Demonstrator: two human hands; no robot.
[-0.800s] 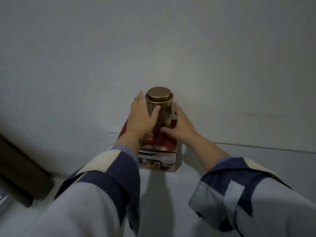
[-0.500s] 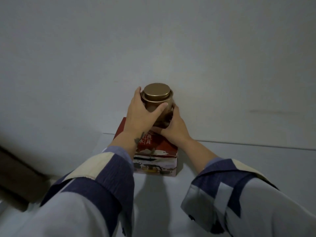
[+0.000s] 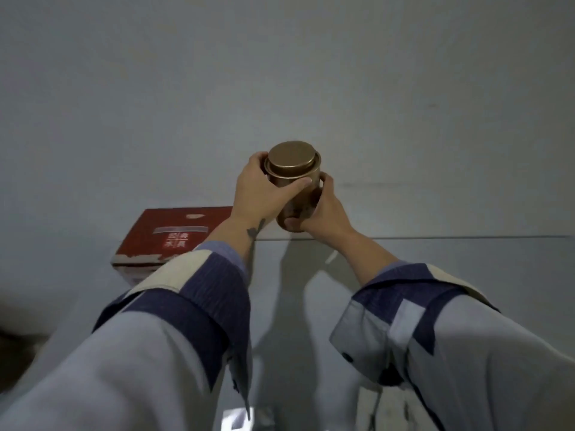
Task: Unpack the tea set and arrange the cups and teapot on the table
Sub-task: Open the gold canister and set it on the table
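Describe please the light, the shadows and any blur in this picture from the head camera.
Head view: the light is dim and cool; the tin, held by the left hand and right hand, is fairly sharp; dark shadows of the arms fall on the table below; the sleeves near the lower edge are blurred; the wide lens bends the red box and the table's edge a little.

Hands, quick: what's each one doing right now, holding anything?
Left hand: fingers curled round the upper part of the gold tin.
Right hand: fingers gripping the same gold tin lower down.

Both hands curled, gripping
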